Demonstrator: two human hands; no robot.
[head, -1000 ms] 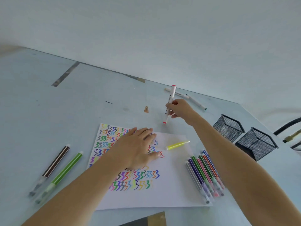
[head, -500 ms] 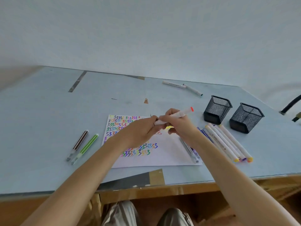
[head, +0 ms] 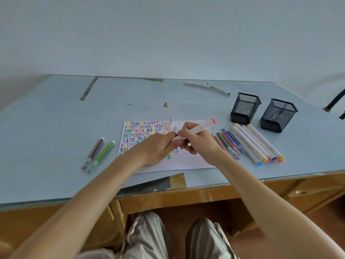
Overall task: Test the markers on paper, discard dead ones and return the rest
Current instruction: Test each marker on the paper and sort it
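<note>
I had the marker [head: 194, 130] pinched in both hands over the paper [head: 188, 161], its long axis running from my left hand [head: 160, 148], closed on the near end, up past my right hand [head: 196, 141] gripping the barrel.

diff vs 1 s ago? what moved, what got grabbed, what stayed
The right hand brought the white marker with the red cap back from the far side of the table to over the paper. The left hand lifted off the paper and took hold of the marker's near end, so both hands now grip it. The two mesh cups, the brown and green markers and the marker rows on the table stayed put.
</note>
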